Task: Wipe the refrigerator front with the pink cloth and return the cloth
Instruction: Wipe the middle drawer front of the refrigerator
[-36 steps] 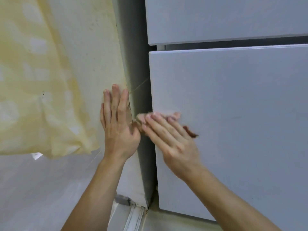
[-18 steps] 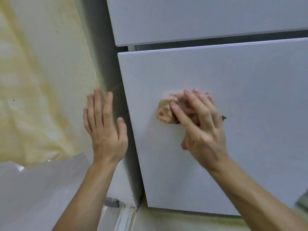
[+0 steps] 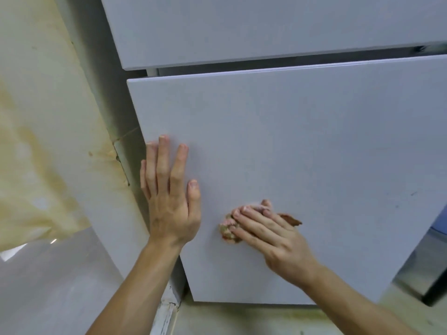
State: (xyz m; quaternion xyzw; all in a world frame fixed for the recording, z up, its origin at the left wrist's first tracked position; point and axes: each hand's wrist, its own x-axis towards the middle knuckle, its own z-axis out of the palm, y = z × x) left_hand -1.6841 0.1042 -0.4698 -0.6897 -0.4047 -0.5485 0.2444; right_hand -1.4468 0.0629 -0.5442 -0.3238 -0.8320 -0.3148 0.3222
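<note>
The refrigerator's lower door (image 3: 314, 141) is a plain pale grey panel filling most of the head view. My right hand (image 3: 273, 240) lies flat on it low down, its straight fingers pressing the bunched pink cloth (image 3: 227, 228) against the panel. Only the cloth's left end and a brownish corner at the right stick out from under the fingers. My left hand (image 3: 169, 204) rests flat with spread fingers on the door's left edge, a little left of and above the cloth, holding nothing.
The upper door (image 3: 242, 27) sits above a dark gap. A stained yellowish wall covering (image 3: 36, 141) hangs close on the left, with a grey surface (image 3: 60, 286) below it. The floor (image 3: 242, 320) shows under the door, and a dark object (image 3: 435, 281) stands at the lower right.
My right hand has slid the cloth down the lower door and flattened over it. My left hand has moved from the wall beside the refrigerator onto the door's left edge.
</note>
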